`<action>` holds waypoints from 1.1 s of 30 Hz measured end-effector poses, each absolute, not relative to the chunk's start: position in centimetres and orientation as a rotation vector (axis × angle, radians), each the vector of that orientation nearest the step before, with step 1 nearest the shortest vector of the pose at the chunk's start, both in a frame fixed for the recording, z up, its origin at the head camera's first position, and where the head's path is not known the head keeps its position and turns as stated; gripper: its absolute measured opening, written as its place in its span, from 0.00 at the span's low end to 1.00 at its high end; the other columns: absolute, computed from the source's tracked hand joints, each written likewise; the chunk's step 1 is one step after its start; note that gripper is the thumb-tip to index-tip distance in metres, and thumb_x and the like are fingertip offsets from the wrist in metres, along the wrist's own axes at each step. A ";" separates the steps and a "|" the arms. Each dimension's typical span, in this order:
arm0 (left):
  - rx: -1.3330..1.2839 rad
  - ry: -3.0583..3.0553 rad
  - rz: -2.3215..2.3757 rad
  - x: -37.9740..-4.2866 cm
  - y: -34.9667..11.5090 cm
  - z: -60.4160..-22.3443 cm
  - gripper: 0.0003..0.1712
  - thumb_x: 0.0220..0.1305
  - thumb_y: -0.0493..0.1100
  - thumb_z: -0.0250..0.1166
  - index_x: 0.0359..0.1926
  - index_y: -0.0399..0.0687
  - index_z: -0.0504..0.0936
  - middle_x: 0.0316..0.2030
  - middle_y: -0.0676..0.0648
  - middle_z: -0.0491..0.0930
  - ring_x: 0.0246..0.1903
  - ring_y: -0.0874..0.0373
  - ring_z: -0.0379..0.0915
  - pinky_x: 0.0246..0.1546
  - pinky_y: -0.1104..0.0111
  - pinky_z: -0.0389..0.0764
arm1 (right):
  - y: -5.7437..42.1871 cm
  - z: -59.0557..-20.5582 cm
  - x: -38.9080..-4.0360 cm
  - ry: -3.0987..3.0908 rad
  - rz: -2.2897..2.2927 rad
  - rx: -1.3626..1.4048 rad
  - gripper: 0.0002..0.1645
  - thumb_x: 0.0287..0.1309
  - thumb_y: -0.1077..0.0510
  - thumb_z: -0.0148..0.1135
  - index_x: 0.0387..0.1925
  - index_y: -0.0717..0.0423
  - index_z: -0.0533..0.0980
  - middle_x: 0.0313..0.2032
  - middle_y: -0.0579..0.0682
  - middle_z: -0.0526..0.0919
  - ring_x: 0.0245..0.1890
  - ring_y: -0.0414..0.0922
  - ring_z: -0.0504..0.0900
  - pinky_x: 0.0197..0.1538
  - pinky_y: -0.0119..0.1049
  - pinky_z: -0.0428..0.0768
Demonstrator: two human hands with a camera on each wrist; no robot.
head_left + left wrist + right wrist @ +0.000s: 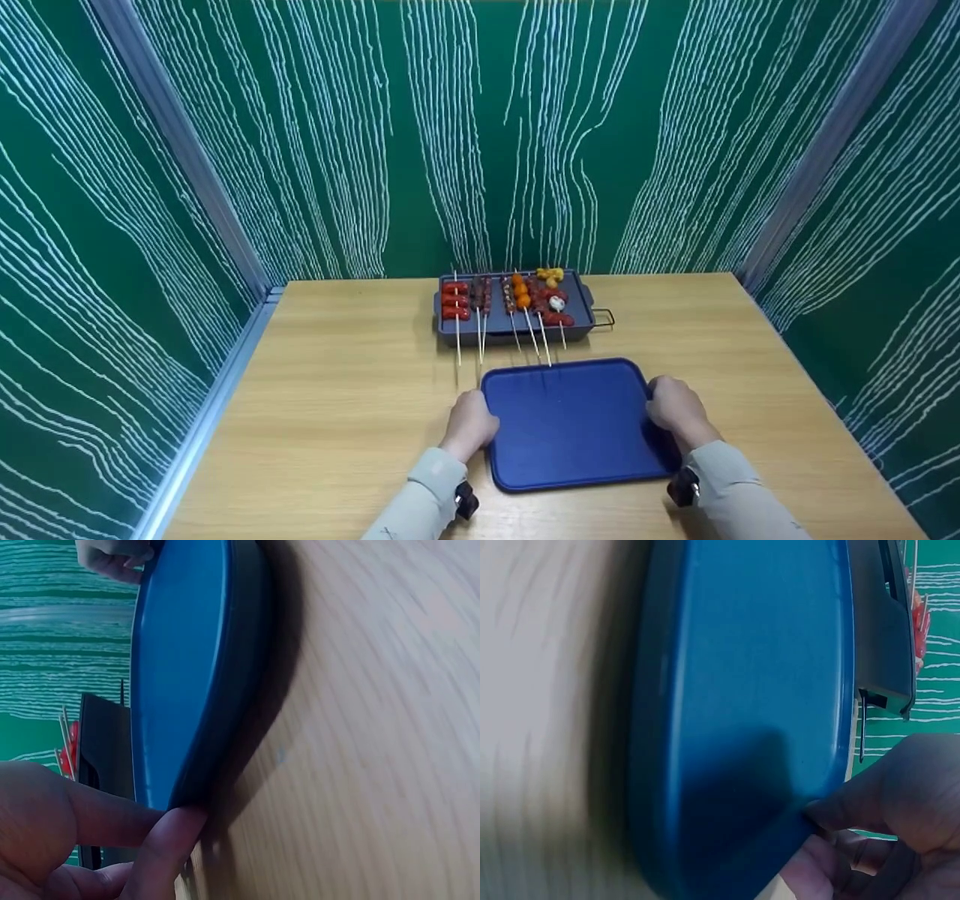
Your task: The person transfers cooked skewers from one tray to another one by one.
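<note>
A blue rectangular tray with a raised rim lies in front of me, between both hands. My left hand pinches its left edge, thumb and fingers on the rim in the left wrist view, where the tray shows from the side. On the opposite edge my right hand grips the rim near the far corner; its thumb presses on the top in the right wrist view. Nothing lies on the tray. Just beyond it stands a dark grill with several skewers across its top.
The skewers carry red pieces, orange balls and dark meat, their sticks pointing toward me. Yellow pieces and a white piece lie at the grill's right. A wire handle juts out there. Green patterned walls enclose the wooden table.
</note>
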State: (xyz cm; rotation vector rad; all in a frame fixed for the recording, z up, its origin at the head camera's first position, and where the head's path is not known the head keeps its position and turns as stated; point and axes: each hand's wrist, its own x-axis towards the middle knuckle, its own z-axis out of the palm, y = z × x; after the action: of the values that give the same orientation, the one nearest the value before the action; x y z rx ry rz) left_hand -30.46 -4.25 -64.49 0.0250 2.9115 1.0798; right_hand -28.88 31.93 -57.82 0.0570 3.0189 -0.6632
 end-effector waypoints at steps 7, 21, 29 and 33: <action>-0.021 2.904 1.123 -30.5 -5.1 -64.3 0.12 0.57 0.32 0.64 0.43 0.35 0.86 0.35 0.44 0.84 0.33 0.52 0.79 0.37 0.57 0.89 | 31.2 -57.7 -28.9 3.018 -0.687 0.021 0.03 0.56 0.67 0.59 0.31 0.63 0.79 0.31 0.61 0.82 0.29 0.54 0.75 0.31 0.49 0.78; -0.069 2.940 1.093 -31.0 -7.9 -64.2 0.07 0.55 0.32 0.63 0.28 0.49 0.80 0.29 0.49 0.79 0.29 0.53 0.75 0.31 0.61 0.82 | 31.3 -62.2 -31.1 3.060 -0.778 -0.106 0.03 0.55 0.63 0.61 0.28 0.60 0.78 0.27 0.60 0.81 0.25 0.54 0.75 0.26 0.47 0.75; -0.028 2.939 1.118 -31.2 -9.2 -64.1 0.08 0.54 0.32 0.62 0.24 0.49 0.77 0.25 0.50 0.75 0.26 0.52 0.71 0.25 0.62 0.77 | 28.5 -58.8 -29.2 2.996 -0.833 -0.026 0.07 0.56 0.66 0.59 0.24 0.58 0.73 0.25 0.55 0.77 0.25 0.52 0.75 0.27 0.44 0.74; -0.024 2.930 1.131 -31.2 -9.4 -64.1 0.10 0.54 0.32 0.63 0.23 0.51 0.75 0.24 0.51 0.74 0.25 0.53 0.70 0.24 0.64 0.74 | 29.3 -61.0 -30.4 3.017 -0.822 -0.043 0.06 0.55 0.64 0.60 0.24 0.56 0.74 0.25 0.54 0.78 0.24 0.52 0.74 0.26 0.45 0.75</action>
State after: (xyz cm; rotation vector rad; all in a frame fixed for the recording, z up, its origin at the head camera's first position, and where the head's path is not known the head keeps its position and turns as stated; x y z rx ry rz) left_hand -31.16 -9.38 -64.06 -0.0240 2.9303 1.1309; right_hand -30.38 29.29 -60.96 -0.0430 3.0169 -0.8216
